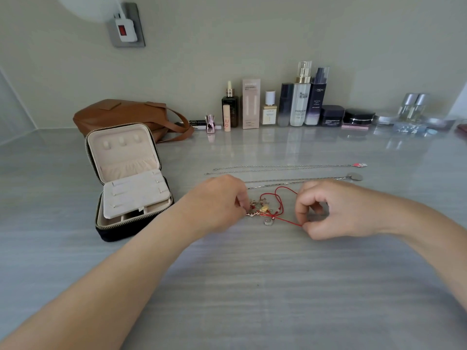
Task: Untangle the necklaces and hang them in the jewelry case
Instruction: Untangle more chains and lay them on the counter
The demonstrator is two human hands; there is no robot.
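A tangle of a red cord necklace (279, 198) and gold and silver charms (262, 209) lies on the grey counter between my hands. My left hand (217, 200) pinches the charm end of the tangle. My right hand (328, 208) pinches the red cord at its right loop. Two silver chains lie stretched out straight behind: one with a red pendant (360, 164), one with a round silver disc (355, 176). The jewelry case (126, 178) stands open at the left, its cream lid upright with three hooks and a pouch.
A brown leather bag (121, 114) lies behind the case. A row of cosmetic bottles and jars (300, 102) lines the back wall. Small glass items (412, 114) sit at the far right. A wall socket (126, 26) holds a white plug.
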